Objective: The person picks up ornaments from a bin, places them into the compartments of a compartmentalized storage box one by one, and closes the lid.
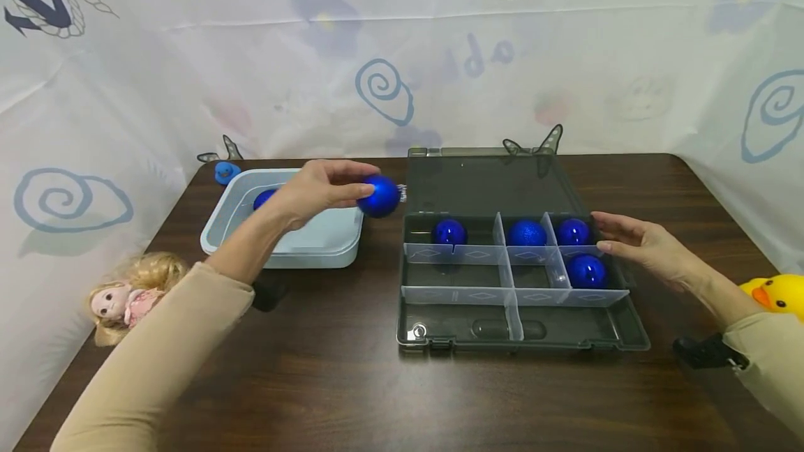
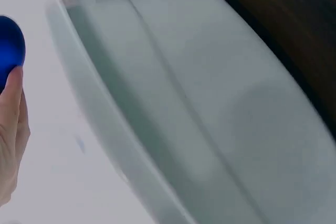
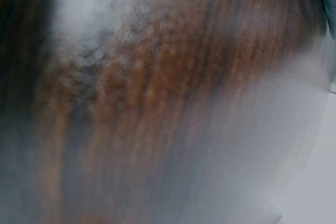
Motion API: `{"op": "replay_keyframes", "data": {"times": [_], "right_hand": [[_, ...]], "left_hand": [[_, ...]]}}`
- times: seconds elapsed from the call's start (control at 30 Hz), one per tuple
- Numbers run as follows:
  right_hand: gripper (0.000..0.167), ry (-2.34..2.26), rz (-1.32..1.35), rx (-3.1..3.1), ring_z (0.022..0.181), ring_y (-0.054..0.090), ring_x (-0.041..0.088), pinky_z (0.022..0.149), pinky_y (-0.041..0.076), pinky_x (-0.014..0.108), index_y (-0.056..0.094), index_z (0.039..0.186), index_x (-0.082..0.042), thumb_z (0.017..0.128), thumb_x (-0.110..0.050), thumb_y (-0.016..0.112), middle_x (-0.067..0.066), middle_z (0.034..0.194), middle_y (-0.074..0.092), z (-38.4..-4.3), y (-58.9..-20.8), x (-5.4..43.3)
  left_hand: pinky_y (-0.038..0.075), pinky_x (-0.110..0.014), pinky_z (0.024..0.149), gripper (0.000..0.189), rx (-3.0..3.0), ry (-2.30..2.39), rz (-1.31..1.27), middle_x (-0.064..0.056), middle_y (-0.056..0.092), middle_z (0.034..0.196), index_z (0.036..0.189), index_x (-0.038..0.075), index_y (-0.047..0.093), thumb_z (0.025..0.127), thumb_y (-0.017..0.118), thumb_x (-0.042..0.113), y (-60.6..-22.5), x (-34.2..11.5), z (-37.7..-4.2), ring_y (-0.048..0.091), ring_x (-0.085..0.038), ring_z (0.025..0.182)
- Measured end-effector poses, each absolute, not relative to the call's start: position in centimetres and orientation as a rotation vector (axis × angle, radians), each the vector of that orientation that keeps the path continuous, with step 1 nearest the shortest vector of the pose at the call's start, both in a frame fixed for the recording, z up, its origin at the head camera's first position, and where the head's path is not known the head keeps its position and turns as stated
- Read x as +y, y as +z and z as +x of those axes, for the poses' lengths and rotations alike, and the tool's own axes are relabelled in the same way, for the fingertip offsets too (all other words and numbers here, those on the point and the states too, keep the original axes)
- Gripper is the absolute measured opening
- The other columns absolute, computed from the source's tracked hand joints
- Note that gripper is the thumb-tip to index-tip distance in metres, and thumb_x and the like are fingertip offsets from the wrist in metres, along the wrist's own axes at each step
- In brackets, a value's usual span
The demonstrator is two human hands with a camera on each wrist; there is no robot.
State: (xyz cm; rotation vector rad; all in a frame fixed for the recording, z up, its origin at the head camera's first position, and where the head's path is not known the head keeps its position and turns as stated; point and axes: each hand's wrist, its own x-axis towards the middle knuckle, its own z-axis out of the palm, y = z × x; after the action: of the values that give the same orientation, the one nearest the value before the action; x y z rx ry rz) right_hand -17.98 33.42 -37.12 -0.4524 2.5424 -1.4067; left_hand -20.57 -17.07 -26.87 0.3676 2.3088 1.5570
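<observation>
A matte blue ball [image 1: 377,196] with a silvery cap is pinched between the thumb and fingertips of the left hand [image 1: 320,190], held up between a tray and a box. Just right of that hand stands the grey see-through compartment box [image 1: 527,345], its lid [image 1: 486,183] laid open away from the person. Inside, along the far row, sit a shiny ball [image 1: 449,232], a textured ball [image 1: 526,234] and a corner ball [image 1: 573,232]; a fourth ball [image 1: 587,271] lies nearer the person, below the corner one. The right hand [image 1: 650,250] is at the box's right edge, fingers extended and thumb apart. Behind and left of the left hand is the pale blue tray [image 1: 320,257], with another ball [image 1: 264,198] partly hidden by the wrist. Farther left are a blue duck [image 1: 226,173] and, beside the left sleeve, a doll [image 1: 135,298]. A yellow duck [image 1: 779,293] sits beyond the right wrist.
</observation>
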Motion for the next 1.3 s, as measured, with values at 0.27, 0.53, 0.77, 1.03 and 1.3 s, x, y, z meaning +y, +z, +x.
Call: {"op": "replay_keyframes", "data": {"times": [0.27, 0.53, 0.77, 1.03, 1.3], "right_hand": [[0.056, -1.397, -0.443, 2.543, 0.105, 0.044, -0.020, 0.082, 0.043, 0.005, 0.030, 0.143, 0.004, 0.096, -0.012, 0.055, 0.030, 0.144, 0.033, -18.1, -37.2, 33.2], [0.055, -1.417, -0.438, 2.523, 0.106, 0.045, -0.019, 0.083, 0.043, 0.005, 0.030, 0.143, 0.004, 0.096, -0.011, 0.054, 0.034, 0.143, 0.030, -18.2, -37.2, 33.0], [0.057, -1.400, -0.412, 2.521, 0.106, 0.043, -0.019, 0.083, 0.042, 0.005, 0.028, 0.144, 0.003, 0.096, -0.014, 0.054, 0.033, 0.144, 0.029, -18.1, -36.8, 33.3], [0.056, -1.396, -0.426, 2.529, 0.106, 0.043, -0.020, 0.083, 0.042, 0.005, 0.030, 0.144, 0.003, 0.096, -0.013, 0.054, 0.033, 0.144, 0.030, -18.1, -37.0, 33.4], [0.055, -1.441, -0.434, 2.521, 0.106, 0.046, -0.018, 0.083, 0.043, 0.006, 0.032, 0.143, 0.002, 0.095, -0.011, 0.055, -0.003, 0.138, 0.047, -18.2, -37.2, 33.4]], "left_hand": [[0.054, -0.031, 0.084, 0.037, 2.258, 1.359, 0.643, -0.007, 0.063, 0.118, 0.120, 0.008, 0.064, 0.086, 0.070, 0.019, -28.4, -5.3, -20.4, 0.063, -0.018, 0.100], [0.051, -0.016, 0.080, 0.037, 2.280, 1.253, 0.768, -0.003, 0.067, 0.114, 0.117, 0.009, 0.066, 0.083, 0.073, 0.022, -29.4, 0.9, -19.5, 0.063, -0.010, 0.100], [0.047, -0.013, 0.084, 0.037, 2.266, 1.192, 0.781, 0.001, 0.068, 0.114, 0.115, 0.011, 0.068, 0.080, 0.076, 0.020, -30.8, 2.8, -18.9, 0.061, -0.006, 0.103], [0.046, -0.014, 0.088, 0.036, 2.324, 1.084, 0.814, -0.002, 0.065, 0.121, 0.117, 0.008, 0.066, 0.083, 0.073, 0.016, -31.6, 2.7, -18.8, 0.059, -0.012, 0.114], [0.049, -0.017, 0.085, 0.037, 2.232, 1.218, 0.741, -0.005, 0.064, 0.121, 0.120, 0.008, 0.064, 0.084, 0.072, 0.015, -30.8, 0.4, -18.7, 0.060, -0.011, 0.108]]}}
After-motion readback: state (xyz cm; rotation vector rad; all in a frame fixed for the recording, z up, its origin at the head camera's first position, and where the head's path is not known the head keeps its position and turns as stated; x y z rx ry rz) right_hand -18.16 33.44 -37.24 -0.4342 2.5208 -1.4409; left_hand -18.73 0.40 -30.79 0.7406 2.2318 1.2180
